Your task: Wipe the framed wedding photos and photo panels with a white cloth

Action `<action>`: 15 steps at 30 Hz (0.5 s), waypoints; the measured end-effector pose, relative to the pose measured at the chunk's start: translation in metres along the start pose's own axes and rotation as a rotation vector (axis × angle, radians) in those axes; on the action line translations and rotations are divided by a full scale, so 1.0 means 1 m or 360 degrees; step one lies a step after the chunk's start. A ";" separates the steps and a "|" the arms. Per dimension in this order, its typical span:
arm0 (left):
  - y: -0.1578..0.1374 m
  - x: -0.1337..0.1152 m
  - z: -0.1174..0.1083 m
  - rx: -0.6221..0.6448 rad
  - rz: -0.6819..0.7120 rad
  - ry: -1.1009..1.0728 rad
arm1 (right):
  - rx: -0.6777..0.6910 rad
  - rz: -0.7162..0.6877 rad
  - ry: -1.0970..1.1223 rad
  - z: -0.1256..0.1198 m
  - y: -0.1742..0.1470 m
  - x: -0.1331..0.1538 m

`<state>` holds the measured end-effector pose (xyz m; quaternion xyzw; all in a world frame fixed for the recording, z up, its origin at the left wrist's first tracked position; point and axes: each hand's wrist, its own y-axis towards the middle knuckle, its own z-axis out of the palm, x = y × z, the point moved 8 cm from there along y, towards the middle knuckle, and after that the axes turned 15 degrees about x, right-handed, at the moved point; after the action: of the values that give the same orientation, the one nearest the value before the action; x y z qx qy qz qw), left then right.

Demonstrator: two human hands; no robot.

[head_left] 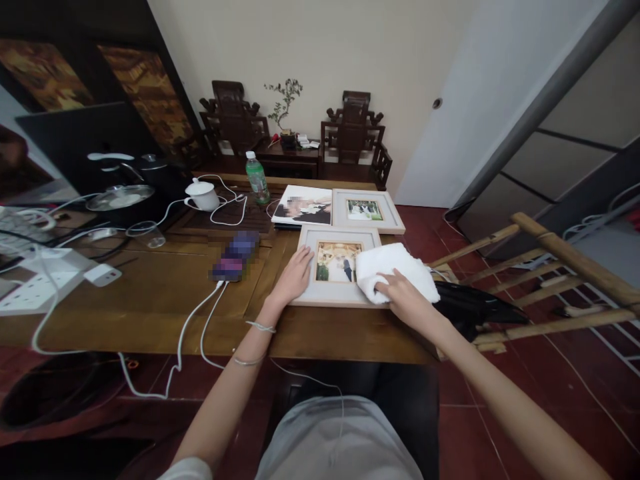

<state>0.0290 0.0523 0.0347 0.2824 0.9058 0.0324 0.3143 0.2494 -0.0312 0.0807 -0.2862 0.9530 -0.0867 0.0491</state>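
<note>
A light wooden picture frame (pixel 340 232) with a small photo in its middle lies flat on the brown wooden table (pixel 320 337). My left hand (pixel 294 277) rests on the frame's left edge, fingers stretched along it. A folded white cloth (pixel 400 257) covers the frame's right side. My right hand (pixel 403 293) grips the cloth near its lower left corner, its fingers partly tucked into the folds. Behind, a second picture frame (pixel 390 210) lies beside a photo album (pixel 303 200) with a picture on its cover.
A phone (pixel 235 257) with white charging cables lies left of the frame. Beyond it stand a green-labelled bottle (pixel 257 179) and a lidded white cup (pixel 203 195). A power strip (pixel 30 277) sits far left. Right of the table are a black bag (pixel 465 307) and a wooden rack (pixel 575 257).
</note>
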 end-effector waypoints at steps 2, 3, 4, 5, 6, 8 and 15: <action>0.000 0.001 0.001 0.0029 0.0000 -0.0007 | 0.0000 0.0032 0.0012 -0.005 0.012 -0.008; 0.000 0.002 0.001 0.0042 0.0001 -0.0010 | -0.0004 0.0050 0.0014 -0.008 0.020 -0.014; 0.000 0.003 0.001 0.0054 0.0002 -0.0008 | -0.0015 0.0072 0.0011 -0.011 0.030 -0.020; 0.000 0.004 0.002 0.0063 0.0000 -0.0001 | -0.0032 0.0093 0.0006 -0.013 0.040 -0.027; 0.000 0.004 0.002 0.0070 -0.0002 0.0008 | -0.0055 0.0116 -0.0001 -0.015 0.050 -0.033; 0.000 0.005 0.002 0.0071 -0.0007 0.0020 | -0.0103 0.0152 -0.0014 -0.017 0.067 -0.044; 0.000 0.006 0.002 -0.0050 0.0003 -0.0035 | -0.0156 0.0093 -0.0034 -0.002 0.059 -0.033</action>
<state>0.0265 0.0558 0.0295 0.2786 0.9014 0.0438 0.3285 0.2446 0.0354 0.0731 -0.2612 0.9635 -0.0353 0.0476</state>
